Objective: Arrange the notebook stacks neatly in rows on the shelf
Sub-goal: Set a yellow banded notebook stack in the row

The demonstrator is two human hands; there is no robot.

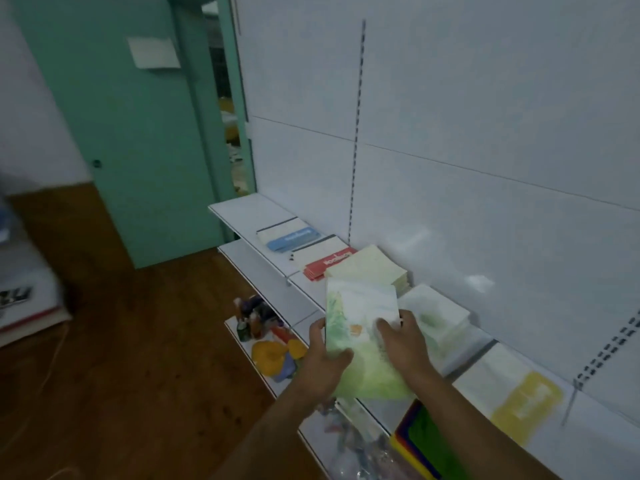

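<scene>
— What do the hands have?

— Both are closed on one stack of green-and-white notebooks. My left hand has its grip around the stack's left edge, thumb over the cover; my right hand presses fingers flat on top, clasping the right edge. The stack is held tilted, above the front edge of the white shelf.

— And around it?

— At 12 o'clock from the held stack, a pale yellow-green stack lies on the shelf; at 2 o'clock, just beside my right hand, a green-tinted white stack. Farther out at 11 o'clock lie a red-banded stack and a blue-banded stack. At 4 o'clock sits a yellow-banded stack. Lower shelves at 8 o'clock hold small bottles, blurred.
</scene>
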